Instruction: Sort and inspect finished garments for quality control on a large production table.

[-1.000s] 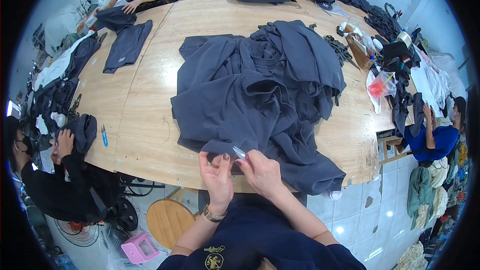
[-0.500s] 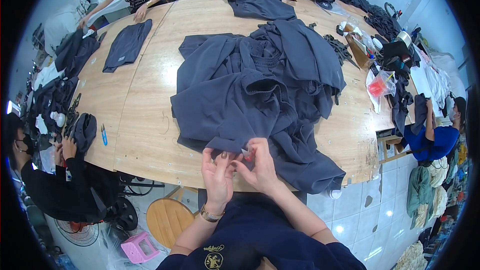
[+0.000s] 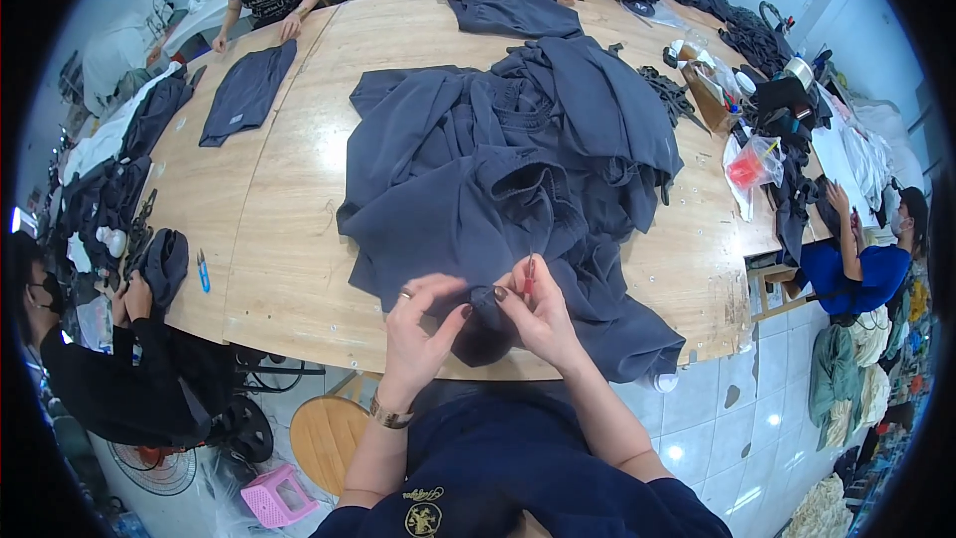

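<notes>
A heap of dark grey trousers with elastic waistbands lies crumpled on the wooden table in front of me. At its near edge, a fold of the cloth is lifted and bunched between my two hands. My left hand pinches this bunch from the left, thumb against it and fingertips slightly blurred. From the other side, my right hand presses its thumb on the same fold. Small red-handled thread snips are also held in the right fingers, blades pointing up. Most of the snips is hidden by those fingers.
Blue thread snips and a folded grey garment lie to the left on the table. A bagged red drink stands at the right among clutter. Several people handle garments around the table. A round stool is below.
My hands have lifted and bunched the near edge of the cloth. The right hand moved slightly right and turned, so the snips point up. A person at the right raised a hand.
</notes>
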